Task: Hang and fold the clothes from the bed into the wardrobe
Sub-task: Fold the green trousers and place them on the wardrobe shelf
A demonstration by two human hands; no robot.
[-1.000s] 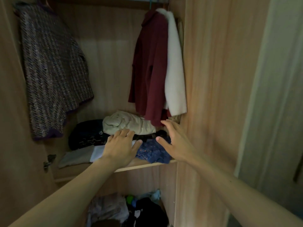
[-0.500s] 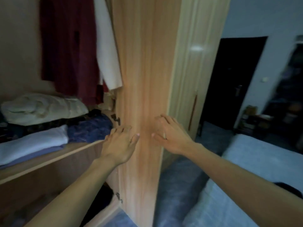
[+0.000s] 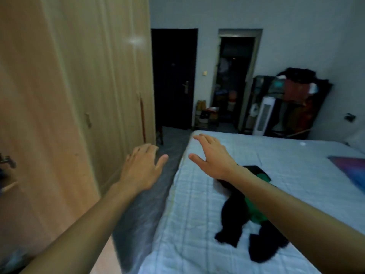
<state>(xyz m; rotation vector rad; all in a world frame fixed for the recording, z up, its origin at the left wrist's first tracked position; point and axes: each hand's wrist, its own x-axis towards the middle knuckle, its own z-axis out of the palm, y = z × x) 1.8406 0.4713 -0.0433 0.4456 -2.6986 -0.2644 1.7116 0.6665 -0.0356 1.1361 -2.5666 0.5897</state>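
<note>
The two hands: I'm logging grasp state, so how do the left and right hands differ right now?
The left hand is over the dark floor strip beside the wardrobe; the right hand is over the bed. The right forearm crosses the black and green clothes; the left forearm crosses none. Both hands are open, palms down, holding nothing.

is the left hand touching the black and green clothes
Apart. Head view: left hand over the floor, bare bedsheet between it and the black and green clothes.
</note>
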